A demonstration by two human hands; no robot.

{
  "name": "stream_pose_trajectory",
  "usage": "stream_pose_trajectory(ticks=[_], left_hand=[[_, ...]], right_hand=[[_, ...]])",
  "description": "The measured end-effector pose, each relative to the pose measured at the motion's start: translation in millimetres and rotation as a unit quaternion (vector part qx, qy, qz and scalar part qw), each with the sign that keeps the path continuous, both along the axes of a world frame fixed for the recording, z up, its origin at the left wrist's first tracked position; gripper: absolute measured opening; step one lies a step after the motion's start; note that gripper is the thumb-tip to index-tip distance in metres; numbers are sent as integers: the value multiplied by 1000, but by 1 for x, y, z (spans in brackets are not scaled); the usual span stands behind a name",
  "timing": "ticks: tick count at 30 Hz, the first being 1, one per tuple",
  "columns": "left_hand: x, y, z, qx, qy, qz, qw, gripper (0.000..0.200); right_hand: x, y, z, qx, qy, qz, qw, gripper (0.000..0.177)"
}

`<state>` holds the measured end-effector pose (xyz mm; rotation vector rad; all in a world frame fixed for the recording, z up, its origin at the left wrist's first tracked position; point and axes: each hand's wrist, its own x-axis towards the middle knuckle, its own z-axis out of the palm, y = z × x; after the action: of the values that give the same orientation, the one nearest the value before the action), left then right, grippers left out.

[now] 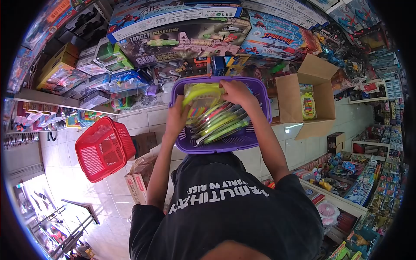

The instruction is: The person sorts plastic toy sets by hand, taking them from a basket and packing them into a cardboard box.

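Note:
A purple plastic basket [265, 93] stands in front of my body. Several clear plastic packs with bright yellow-green, long curved items [223, 123] lie slanted in it, overlapping one another. At the basket's far left, another clear pack with a yellow-green item [203, 91] is between my two hands. My left hand [175, 116] is closed at the left edge of this pack, beside the basket's rim. My right hand [237, 93] pinches its upper right edge, with the fingertips bent over the plastic. The exact kind of toy inside cannot be made out.
A red basket [104, 149] stands on the tiled floor to the left, near a carton [136, 188]. An open cardboard box [288, 99] with packaged toys is at the right. Toy gun boxes [186, 41] fill the shelf ahead. Low display shelves [338, 195] line the right side.

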<state>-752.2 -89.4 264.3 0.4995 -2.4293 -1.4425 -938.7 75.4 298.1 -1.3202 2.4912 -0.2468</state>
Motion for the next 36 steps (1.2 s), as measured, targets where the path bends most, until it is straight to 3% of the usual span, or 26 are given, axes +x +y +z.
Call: stream_pose_trajectory(ticks=[2,5,7,12,14,16,17,18,19,20,22,23,24,25,26,28,29,30,32,33,34,36], left_hand=[[7,-11,7,15,22,30,999,26],[15,-22,22,40,66,113,991,23],[16,-26,25,137,206,179,952,20],[33,-36,29,188,255,240,918,21],[37,-37,33,280,312,249,873,27],[40,-36,34,324,340,253,846,29],[40,-34,34,375,373,248,812,29],[41,-33,34,424,404,241,774,29],[41,-32,31,423,407,240,773,29],[41,-31,25,450,400,226,766,29],[41,-24,27,477,394,210,757,29],[41,-19,28,490,373,186,766,29],[43,-15,31,502,351,161,774,29],[48,-18,21,476,315,148,808,46],[58,-25,13,476,317,146,807,46],[76,-36,23,619,309,-64,719,72],[86,-46,27,639,257,-48,723,92],[94,-55,23,639,257,-47,723,92],[107,-74,14,651,179,57,736,91],[110,-79,14,599,172,-33,781,86],[111,-79,12,598,174,-32,782,86],[115,-77,1,572,120,24,811,75]], right_hand=[[-2,-2,-3,-1,-31,-10,999,35],[3,-13,-11,-29,30,-5,999,37],[3,-20,-15,-67,22,16,997,41],[4,-32,-22,-193,71,35,978,42],[11,-35,-19,-250,98,44,962,40],[19,-42,-19,-294,-102,-89,946,43],[24,-43,-19,-295,-102,-86,946,43],[30,-43,-15,-298,-291,-143,898,44],[37,-44,-11,-290,-468,-193,812,46],[43,-46,-9,-291,-467,-191,813,46],[56,-49,-4,-347,-591,-107,720,45],[61,-50,-1,-366,-580,-95,722,44],[60,-50,-2,-367,-578,-94,722,44],[58,-50,-5,-377,-599,-121,696,45],[55,-50,-8,-386,-617,-147,670,46],[48,-45,-7,-378,-620,-122,676,48],[47,-42,-7,-366,-627,-100,681,49],[50,-41,-4,-365,-627,-99,681,49],[56,-42,5,-301,-649,-57,697,51],[57,-47,-3,-282,-623,-18,729,53],[62,-52,-7,-282,-623,-15,730,53],[75,-62,-17,-236,-578,51,780,52]])
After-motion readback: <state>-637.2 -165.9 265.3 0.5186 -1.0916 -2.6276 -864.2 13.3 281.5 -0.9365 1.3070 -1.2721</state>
